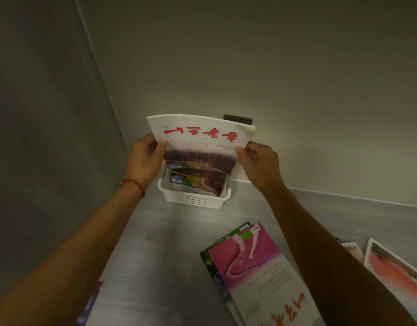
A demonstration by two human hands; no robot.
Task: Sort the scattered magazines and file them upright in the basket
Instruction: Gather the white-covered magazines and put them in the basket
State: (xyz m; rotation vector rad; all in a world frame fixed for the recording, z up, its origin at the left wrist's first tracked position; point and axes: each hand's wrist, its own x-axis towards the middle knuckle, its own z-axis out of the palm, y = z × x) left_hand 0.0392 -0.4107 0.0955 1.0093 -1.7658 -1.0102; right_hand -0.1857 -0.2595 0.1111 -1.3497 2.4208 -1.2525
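A white perforated basket (193, 199) stands on the steel counter against the back wall. Upright in it is a white magazine with red brush lettering (198, 135), its lower part inside the basket. My left hand (145, 158) grips its left edge and my right hand (258, 162) grips its right edge. Other magazines (179, 176) lie lower inside the basket behind the cover. A pink-covered magazine (254, 262) lies flat on a small pile at the lower right.
A magazine with a red-orange picture (395, 267) lies at the right edge, partly under my right forearm. A bluish magazine corner (90, 302) shows at the bottom left. A grey panel rises on the left; a dark wall fitting (238, 119) sits behind the basket.
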